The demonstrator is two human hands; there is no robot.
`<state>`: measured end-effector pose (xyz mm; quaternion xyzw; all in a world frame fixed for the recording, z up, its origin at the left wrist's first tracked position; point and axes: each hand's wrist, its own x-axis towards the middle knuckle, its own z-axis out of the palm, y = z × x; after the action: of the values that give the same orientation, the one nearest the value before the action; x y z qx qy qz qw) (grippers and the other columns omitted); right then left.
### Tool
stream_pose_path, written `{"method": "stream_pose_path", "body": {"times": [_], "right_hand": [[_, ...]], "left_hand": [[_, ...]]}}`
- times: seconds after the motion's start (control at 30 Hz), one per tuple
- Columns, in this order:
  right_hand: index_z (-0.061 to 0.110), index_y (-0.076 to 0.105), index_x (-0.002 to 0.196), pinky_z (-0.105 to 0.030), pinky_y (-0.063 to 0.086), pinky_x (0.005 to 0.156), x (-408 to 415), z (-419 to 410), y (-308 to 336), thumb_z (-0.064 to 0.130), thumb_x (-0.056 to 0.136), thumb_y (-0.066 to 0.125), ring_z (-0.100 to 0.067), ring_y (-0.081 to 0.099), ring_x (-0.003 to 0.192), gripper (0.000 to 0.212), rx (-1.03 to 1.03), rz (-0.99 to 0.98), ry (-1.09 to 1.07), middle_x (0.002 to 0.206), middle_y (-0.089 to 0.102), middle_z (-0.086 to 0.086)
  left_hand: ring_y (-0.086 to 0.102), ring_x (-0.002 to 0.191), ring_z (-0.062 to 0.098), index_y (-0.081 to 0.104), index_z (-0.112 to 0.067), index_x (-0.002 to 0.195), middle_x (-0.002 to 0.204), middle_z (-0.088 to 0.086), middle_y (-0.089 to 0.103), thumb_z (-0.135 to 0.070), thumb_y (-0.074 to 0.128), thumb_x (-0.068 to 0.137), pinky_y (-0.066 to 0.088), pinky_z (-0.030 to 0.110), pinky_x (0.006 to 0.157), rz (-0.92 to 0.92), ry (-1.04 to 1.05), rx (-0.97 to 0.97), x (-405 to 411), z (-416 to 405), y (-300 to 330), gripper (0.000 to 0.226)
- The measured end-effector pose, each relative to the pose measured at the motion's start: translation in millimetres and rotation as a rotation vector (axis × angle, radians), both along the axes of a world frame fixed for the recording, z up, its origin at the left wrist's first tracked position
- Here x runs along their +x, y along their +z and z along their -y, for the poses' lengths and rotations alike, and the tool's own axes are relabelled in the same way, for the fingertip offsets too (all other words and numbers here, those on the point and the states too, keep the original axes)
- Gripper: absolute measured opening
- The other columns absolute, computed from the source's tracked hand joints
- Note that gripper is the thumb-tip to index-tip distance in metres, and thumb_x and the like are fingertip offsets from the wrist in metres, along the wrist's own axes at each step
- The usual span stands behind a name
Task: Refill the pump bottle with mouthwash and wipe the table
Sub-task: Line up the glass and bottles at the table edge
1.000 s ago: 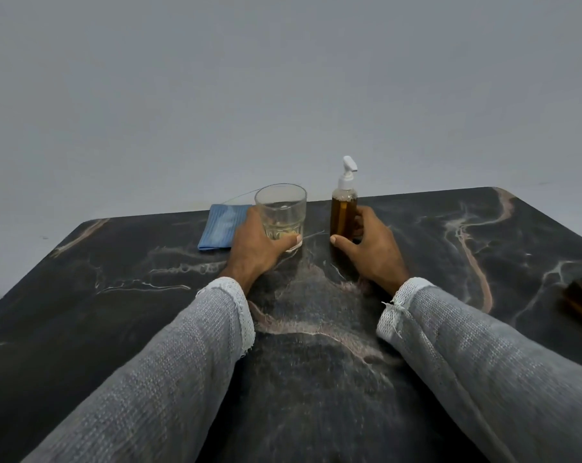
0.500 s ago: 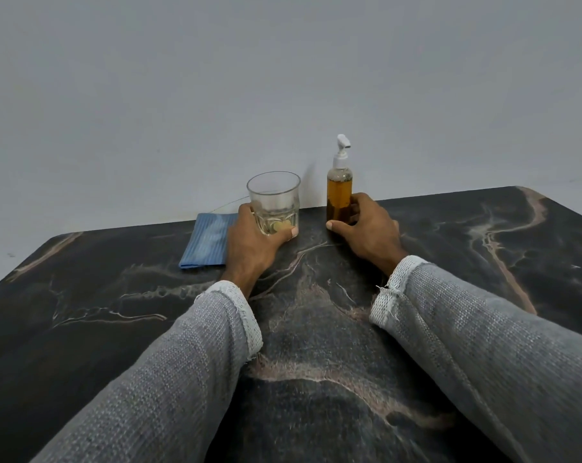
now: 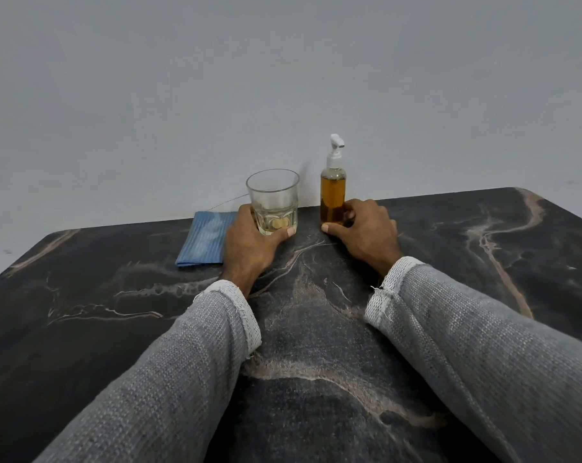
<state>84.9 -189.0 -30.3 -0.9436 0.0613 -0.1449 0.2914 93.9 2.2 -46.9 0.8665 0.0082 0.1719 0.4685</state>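
- One pump bottle (image 3: 333, 192), one glass (image 3: 273, 201) and one folded blue cloth (image 3: 206, 237) are sitting at the far edge of a dark marble tabletop (image 3: 82, 295).
- The bottle is standing upright, nearly full of amber liquid, white nozzle pointing right.
- The glass is holding a little pale liquid.
- The left hand (image 3: 249, 247) is gripping the glass; the right hand (image 3: 366, 230) is curling around the bottle's base.

A plain pale grey wall (image 3: 282, 78) fills the upper half of the frame, meeting the far edge of the scene. A thin pale line, perhaps a thread or cord, runs along its base at centre left.
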Motion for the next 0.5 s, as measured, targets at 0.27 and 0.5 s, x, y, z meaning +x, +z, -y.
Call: {"method": "stream_pose_path", "body": {"times": [0.27, 0.5], "right_hand": [[0.018, 0.061, 0.123, -0.043, 0.043, 0.095, 2.3, -0.1, -0.7, 0.053, 0.082, 0.068, -0.027, 0.056, 0.114, 0.054, -0.013, -0.014, -0.024, 0.119, 0.065, -0.005], [0.018, 0.061, 0.123, -0.045, 0.043, 0.095, 3.7, 0.6, -1.3, 0.055, 0.082, 0.067, -0.028, 0.056, 0.115, 0.055, -0.023, -0.025, -0.023, 0.120, 0.064, -0.005]], "left_hand": [[0.061, 0.111, 0.022, 0.051, -0.015, 0.127, 0.126, 0.004, 0.064, -0.044, 0.082, 0.069, 0.051, 0.034, 0.088, -0.007, 0.011, 0.061, 0.8, 1.8, 0.1, 0.071], [0.060, 0.111, 0.021, 0.051, -0.017, 0.128, 0.127, 0.002, 0.063, -0.045, 0.079, 0.073, 0.043, 0.028, 0.081, -0.021, -0.008, 0.069, 2.8, 2.0, -1.2, 0.068]]}}
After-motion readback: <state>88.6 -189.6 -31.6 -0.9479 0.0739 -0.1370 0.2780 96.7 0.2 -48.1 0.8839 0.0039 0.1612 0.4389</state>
